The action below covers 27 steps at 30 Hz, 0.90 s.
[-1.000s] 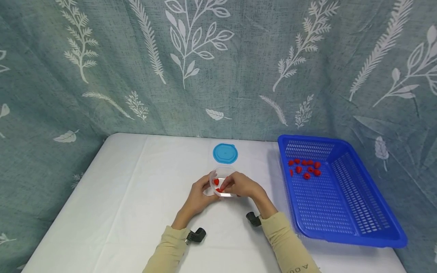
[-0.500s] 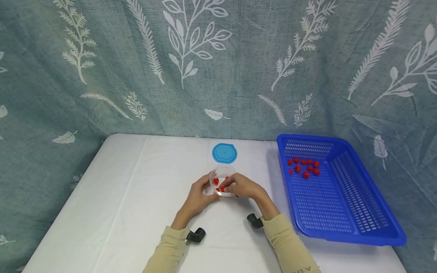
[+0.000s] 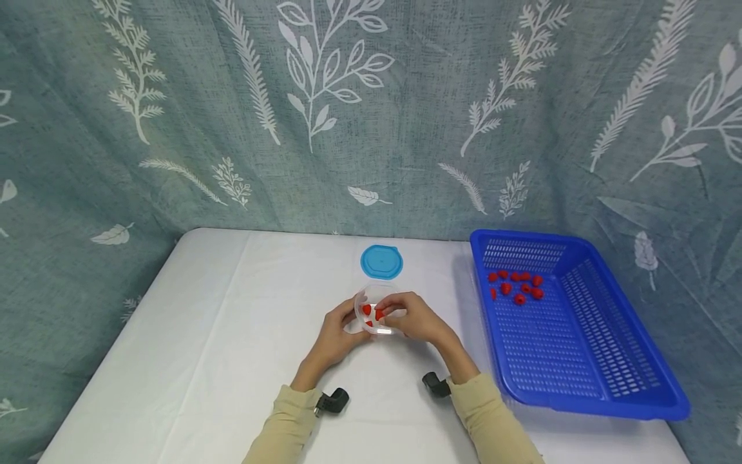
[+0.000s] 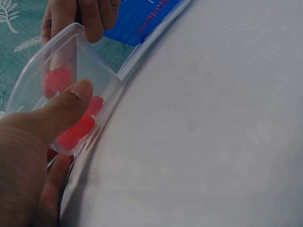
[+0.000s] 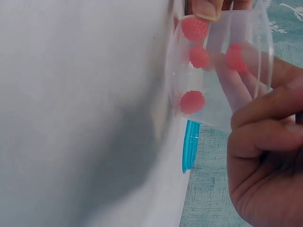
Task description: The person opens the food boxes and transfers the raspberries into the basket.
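At mid-bench our left hand (image 3: 339, 332) grips the tilted clear tub (image 3: 373, 310), right hand (image 3: 413, 317) pinching a raspberry (image 3: 379, 314); further tilting could spill berries.

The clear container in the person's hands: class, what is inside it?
Red berries lie inside the clear container, at least four showing through its wall. The left hand and right hand cover part of it, so any more stay hidden.
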Each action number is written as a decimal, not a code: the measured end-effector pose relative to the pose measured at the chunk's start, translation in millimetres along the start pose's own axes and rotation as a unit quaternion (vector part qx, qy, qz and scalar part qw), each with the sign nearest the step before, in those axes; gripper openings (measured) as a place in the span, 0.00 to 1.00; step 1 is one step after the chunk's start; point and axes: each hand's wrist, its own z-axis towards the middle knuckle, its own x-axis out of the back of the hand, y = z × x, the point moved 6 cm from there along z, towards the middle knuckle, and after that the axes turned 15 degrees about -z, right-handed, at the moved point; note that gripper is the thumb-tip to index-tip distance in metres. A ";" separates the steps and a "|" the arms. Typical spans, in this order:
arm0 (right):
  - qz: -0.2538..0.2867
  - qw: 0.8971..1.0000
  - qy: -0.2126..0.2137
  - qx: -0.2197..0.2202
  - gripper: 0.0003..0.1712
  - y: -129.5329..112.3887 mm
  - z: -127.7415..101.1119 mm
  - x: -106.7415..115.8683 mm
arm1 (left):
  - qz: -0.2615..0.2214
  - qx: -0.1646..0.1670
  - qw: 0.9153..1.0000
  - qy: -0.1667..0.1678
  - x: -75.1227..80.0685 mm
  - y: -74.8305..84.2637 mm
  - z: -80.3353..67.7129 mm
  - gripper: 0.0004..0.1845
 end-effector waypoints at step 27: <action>0.061 0.990 0.127 -0.025 0.14 -11.1 -32.1 24.9 | 0.000 0.000 1.000 0.019 7.0 -40.9 5.1 0.44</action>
